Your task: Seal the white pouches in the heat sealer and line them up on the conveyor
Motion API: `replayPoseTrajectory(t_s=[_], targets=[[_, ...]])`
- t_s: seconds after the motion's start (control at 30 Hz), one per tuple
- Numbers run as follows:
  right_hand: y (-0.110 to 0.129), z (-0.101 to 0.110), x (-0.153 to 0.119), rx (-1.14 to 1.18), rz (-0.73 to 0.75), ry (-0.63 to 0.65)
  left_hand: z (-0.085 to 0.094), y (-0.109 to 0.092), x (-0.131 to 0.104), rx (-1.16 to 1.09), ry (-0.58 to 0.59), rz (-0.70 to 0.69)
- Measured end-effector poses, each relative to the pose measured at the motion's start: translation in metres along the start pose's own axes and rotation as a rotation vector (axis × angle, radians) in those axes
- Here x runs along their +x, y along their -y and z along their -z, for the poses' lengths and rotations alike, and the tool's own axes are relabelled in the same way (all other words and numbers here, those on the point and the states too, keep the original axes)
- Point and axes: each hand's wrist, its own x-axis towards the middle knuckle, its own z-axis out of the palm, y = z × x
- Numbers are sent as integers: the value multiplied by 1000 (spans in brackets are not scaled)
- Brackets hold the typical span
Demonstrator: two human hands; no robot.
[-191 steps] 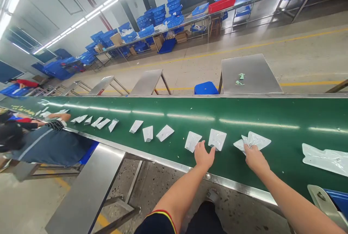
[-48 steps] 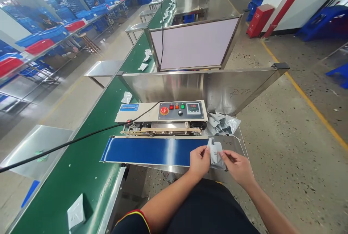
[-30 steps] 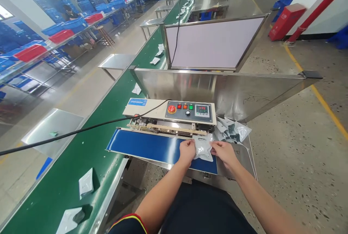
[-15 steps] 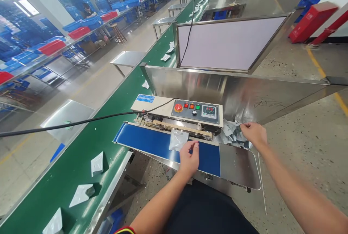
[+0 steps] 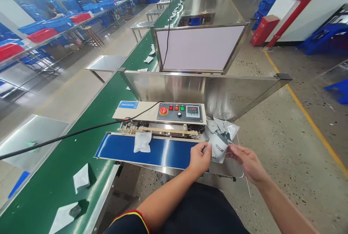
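Observation:
A silvery-white pouch (image 5: 218,147) with dark print is held between my hands, in front of the right end of the band sealing machine (image 5: 144,110). My left hand (image 5: 200,157) pinches its left edge between thumb and fingers. At its right edge, my right hand (image 5: 246,159) grips with the thumb and fingertips. Behind it lies a pile of similar pouches (image 5: 227,127) beside the machine. Another white pouch (image 5: 142,142) hangs at the sealing band and rests on the blue conveyor belt (image 5: 171,152).
The green conveyor (image 5: 54,167) runs diagonally on the left, with several pouches on it. A steel panel (image 5: 174,85) stands behind the machine. A black cable (image 5: 81,129) crosses above the green conveyor. The steel side plate (image 5: 228,168) lies right of the belt.
My right hand has brought a pouch from the pile, and my left hand has moved right onto it. The pouch on the blue belt has travelled left. The view has shifted right.

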Motion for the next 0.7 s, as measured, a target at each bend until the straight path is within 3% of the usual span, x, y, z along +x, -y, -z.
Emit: replayPoseTrajectory(t_s=[0.13, 0.23, 0.4, 0.53, 0.63, 0.7], targets=[[-47, -14, -6, -143, -33, -225, 4, 20, -5, -10, 15, 132], [-62, -23, 9, -78, -169, -318, 6, 34, 7, -9, -63, 288], [-64, -47, 41, 24, -278, -254, 12, 53, 27, -129, -214, 495], [-59, -69, 58, -34, -295, -145, 31, 60, 24, -257, -277, 515], [-51, -56, 78, -111, -308, -89, 52, 57, 11, -335, -315, 495], [-43, -30, 99, -329, -274, -199, 67, 52, -1, -336, -445, 462]])
